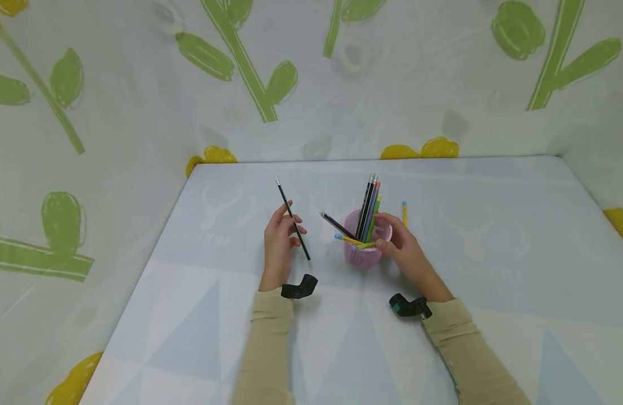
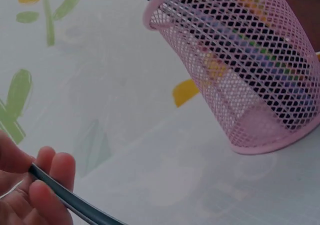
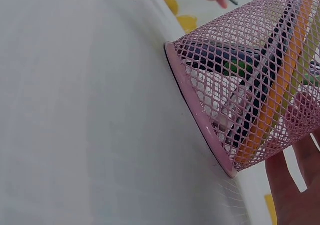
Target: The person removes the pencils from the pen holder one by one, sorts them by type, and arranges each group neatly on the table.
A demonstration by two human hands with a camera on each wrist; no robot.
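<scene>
My left hand (image 1: 280,239) pinches a slim black pencil (image 1: 293,219) between thumb and fingers, its silver-tipped end pointing up and away. The left wrist view shows the same pencil (image 2: 75,201) crossing the fingertips. To its right is a pink mesh pencil cup (image 1: 362,259), gripped at its right side by my right hand (image 1: 405,250), thumb near the front rim. Black, purple and green pencils (image 1: 368,205) stand in the cup, while several others, one of them yellow (image 1: 348,239), lean out over its left rim. Whether the cup's base touches the table cannot be told.
One yellow pencil with a blue end (image 1: 405,214) lies on the table behind my right hand. The pale blue and white tabletop (image 1: 190,326) meets walls of leaf-printed fabric (image 1: 139,112) at the back and left. Black wrist cameras (image 1: 299,287) sit on both wrists.
</scene>
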